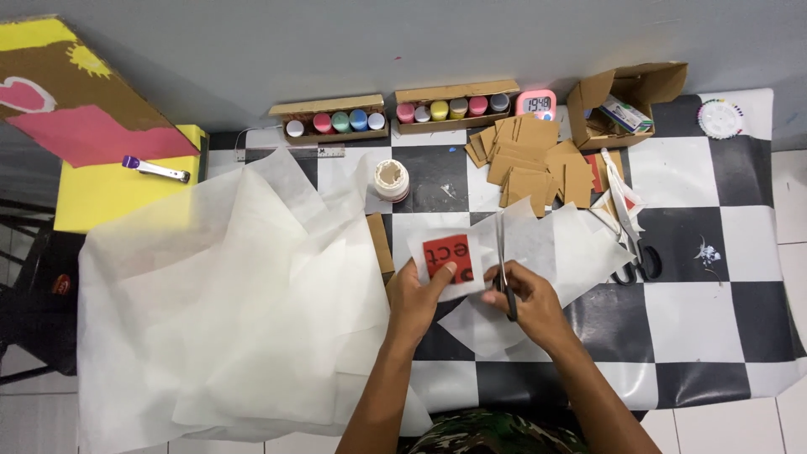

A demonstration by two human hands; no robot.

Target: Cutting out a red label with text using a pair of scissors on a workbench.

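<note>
My left hand (pixel 418 290) pinches a small square of white paper (pixel 420 249) with a red printed patch (pixel 448 256) on it, thumb on the red part. My right hand (pixel 530 296) grips a pair of scissors (pixel 503 256), blades pointing away from me along the right edge of that paper. Both hands hover over the black-and-white checkered table cover (pixel 689 319), with more thin white sheets (pixel 538 244) lying under them.
A big pile of translucent white paper (pixel 227 311) covers the left half. Cardboard pieces (pixel 530 160), a glue jar (pixel 391 179), two trays of paint pots (pixel 336 122), a pink digital clock (pixel 536 102), an open cardboard box (pixel 622 105), black-handled scissors (pixel 639 261) and a pin wheel (pixel 720 118) lie behind.
</note>
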